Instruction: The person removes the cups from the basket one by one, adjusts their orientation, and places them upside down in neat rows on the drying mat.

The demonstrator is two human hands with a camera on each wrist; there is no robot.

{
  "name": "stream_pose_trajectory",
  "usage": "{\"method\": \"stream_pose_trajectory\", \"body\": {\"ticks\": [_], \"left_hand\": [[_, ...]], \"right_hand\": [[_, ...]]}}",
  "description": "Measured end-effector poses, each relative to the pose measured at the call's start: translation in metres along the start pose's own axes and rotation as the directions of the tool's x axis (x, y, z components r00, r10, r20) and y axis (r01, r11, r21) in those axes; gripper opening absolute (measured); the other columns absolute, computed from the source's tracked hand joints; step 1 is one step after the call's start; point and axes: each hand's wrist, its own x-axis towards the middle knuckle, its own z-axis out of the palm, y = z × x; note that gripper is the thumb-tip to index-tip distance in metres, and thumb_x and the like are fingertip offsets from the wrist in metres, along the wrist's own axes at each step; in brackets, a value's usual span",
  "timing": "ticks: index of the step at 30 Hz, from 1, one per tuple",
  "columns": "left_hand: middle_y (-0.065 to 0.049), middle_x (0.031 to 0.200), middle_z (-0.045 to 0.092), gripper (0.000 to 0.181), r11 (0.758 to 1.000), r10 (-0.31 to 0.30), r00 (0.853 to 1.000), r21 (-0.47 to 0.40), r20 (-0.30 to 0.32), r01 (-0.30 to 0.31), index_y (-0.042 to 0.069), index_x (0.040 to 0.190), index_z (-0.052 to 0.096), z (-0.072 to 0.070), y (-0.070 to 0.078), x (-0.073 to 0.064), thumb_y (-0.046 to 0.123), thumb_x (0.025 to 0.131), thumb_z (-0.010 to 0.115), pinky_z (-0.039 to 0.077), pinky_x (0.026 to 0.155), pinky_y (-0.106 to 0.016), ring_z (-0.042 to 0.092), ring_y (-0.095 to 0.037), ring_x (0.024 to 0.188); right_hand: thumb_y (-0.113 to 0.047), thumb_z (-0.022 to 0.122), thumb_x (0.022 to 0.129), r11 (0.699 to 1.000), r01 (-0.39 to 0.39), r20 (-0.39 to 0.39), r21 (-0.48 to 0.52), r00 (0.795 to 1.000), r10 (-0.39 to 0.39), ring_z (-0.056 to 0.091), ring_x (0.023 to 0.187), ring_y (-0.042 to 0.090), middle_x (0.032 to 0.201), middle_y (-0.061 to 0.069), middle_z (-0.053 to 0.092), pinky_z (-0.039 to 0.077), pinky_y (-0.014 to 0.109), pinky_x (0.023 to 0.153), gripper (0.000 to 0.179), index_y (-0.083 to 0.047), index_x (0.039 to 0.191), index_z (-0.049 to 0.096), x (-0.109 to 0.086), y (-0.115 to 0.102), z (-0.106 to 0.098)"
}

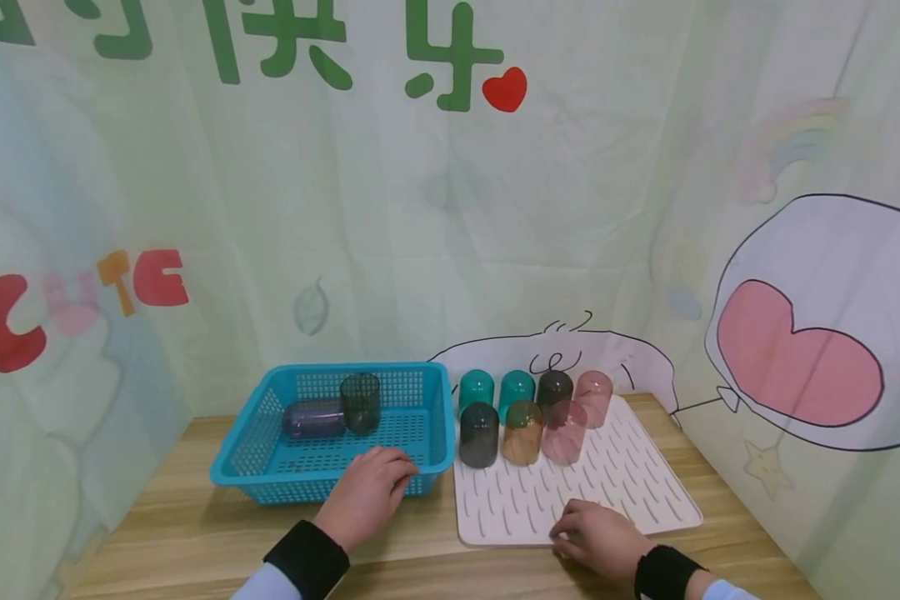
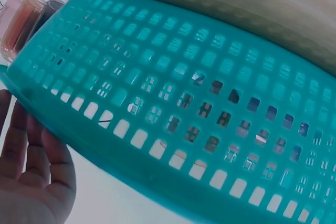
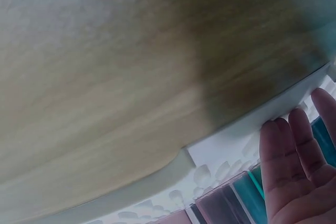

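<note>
My left hand (image 1: pixel 369 492) is at the front rim of a blue plastic basket (image 1: pixel 228 473), fingers loosely bent and holding nothing; whether they touch the rim I cannot tell. Inside the basket, a purple clear cup (image 1: pixel 311 419) lies on its side beside a dark grey cup (image 1: pixel 361 404). My right hand (image 1: pixel 600 537) is over the front edge of a white ridged mat (image 1: pixel 630 492), with no object in it. On that mat several tinted cups stand bottom up in two rows, among them a dark grey cup (image 1: pixel 479 436), an amber cup (image 1: pixel 522 433) and a pink cup (image 1: pixel 565 433).
Beneath everything is a wooden table (image 1: pixel 172 508). Behind the front cups stand two teal cups, a dark cup (image 1: pixel 555 388) and another pink cup (image 1: pixel 594 396). A printed cloth (image 1: pixel 555 208) hangs close behind and at both sides.
</note>
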Motion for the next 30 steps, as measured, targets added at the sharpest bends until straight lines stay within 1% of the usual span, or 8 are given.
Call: {"method": "stream_pose_trajectory", "body": {"ticks": [5,10,15,18,20,24,27,30], "left_hand": [[0.005,0.099,0.068,0.011,1.000,0.008,1.000,-0.011,-0.015,-0.008,0.018,0.097,0.073,-0.003,-0.011,0.005,0.020,0.088,0.068,0.052,0.084,-0.041,0.056,-0.014,0.096],[0.001,0.100,0.068,0.012,0.999,0.018,0.998,0.034,-0.056,-0.016,0.016,0.099,0.072,-0.015,-0.028,0.011,0.019,0.088,0.066,0.053,0.083,-0.042,0.058,-0.018,0.095],[-0.006,0.103,0.068,0.018,0.997,-0.018,0.997,0.077,-0.073,0.023,0.010,0.105,0.070,-0.027,-0.047,0.017,0.019,0.089,0.064,0.051,0.088,-0.049,0.059,-0.025,0.100],[-0.009,0.107,0.067,0.022,0.995,-0.049,0.997,0.087,-0.065,0.054,0.008,0.109,0.068,-0.034,-0.058,0.021,0.019,0.090,0.063,0.050,0.088,-0.053,0.057,-0.029,0.103],[-0.011,0.108,0.066,0.024,0.993,-0.055,0.997,0.099,-0.061,0.061,0.008,0.111,0.067,-0.037,-0.065,0.024,0.019,0.089,0.064,0.050,0.086,-0.053,0.057,-0.030,0.103],[-0.013,0.110,0.065,0.026,0.988,-0.047,0.998,0.148,-0.040,0.052,0.006,0.112,0.066,-0.042,-0.075,0.031,0.017,0.088,0.065,0.051,0.085,-0.052,0.056,-0.032,0.103],[-0.016,0.112,0.063,0.029,0.979,-0.029,1.000,0.203,-0.005,0.030,0.005,0.114,0.065,-0.044,-0.079,0.038,0.017,0.087,0.067,0.051,0.085,-0.053,0.055,-0.033,0.105],[-0.018,0.116,0.061,0.034,0.971,-0.022,0.999,0.240,0.035,0.013,0.003,0.117,0.063,-0.045,-0.080,0.046,0.016,0.086,0.068,0.050,0.087,-0.054,0.053,-0.035,0.107]], "right_hand": [[-0.030,0.067,0.088,1.000,0.017,-0.021,-0.011,1.000,-0.017,0.050,0.079,-0.003,0.087,-0.016,0.056,0.051,0.026,0.067,0.010,-0.024,0.091,0.074,-0.002,-0.001,0.000],[-0.031,0.065,0.090,0.999,0.029,-0.042,-0.024,0.999,-0.030,0.050,0.078,-0.003,0.087,-0.017,0.056,0.051,0.026,0.066,0.012,-0.024,0.091,0.075,-0.004,-0.001,0.000],[-0.032,0.064,0.091,0.999,0.025,-0.041,-0.036,0.999,-0.026,0.049,0.078,-0.004,0.088,-0.018,0.055,0.050,0.026,0.065,0.013,-0.025,0.091,0.075,-0.004,0.002,0.002],[-0.032,0.064,0.091,0.998,0.035,-0.043,-0.046,0.998,-0.037,0.049,0.078,-0.004,0.089,-0.017,0.055,0.051,0.026,0.066,0.013,-0.026,0.092,0.075,-0.004,0.004,0.004],[-0.032,0.064,0.091,0.998,0.044,-0.047,-0.055,0.998,-0.046,0.049,0.079,-0.004,0.089,-0.017,0.056,0.051,0.026,0.066,0.013,-0.026,0.093,0.075,-0.004,0.004,0.004],[-0.032,0.064,0.091,0.996,0.056,-0.056,-0.064,0.997,-0.060,0.050,0.079,-0.003,0.089,-0.016,0.056,0.051,0.025,0.066,0.014,-0.026,0.094,0.075,-0.004,0.004,0.004],[-0.033,0.063,0.092,0.997,0.055,-0.047,-0.054,0.997,-0.058,0.050,0.079,-0.003,0.090,-0.016,0.056,0.051,0.026,0.066,0.015,-0.026,0.095,0.075,-0.004,0.004,0.003],[-0.033,0.062,0.092,0.997,0.060,-0.043,-0.048,0.997,-0.062,0.050,0.079,-0.003,0.090,-0.016,0.055,0.051,0.025,0.066,0.015,-0.025,0.096,0.075,-0.004,0.004,0.002]]}}
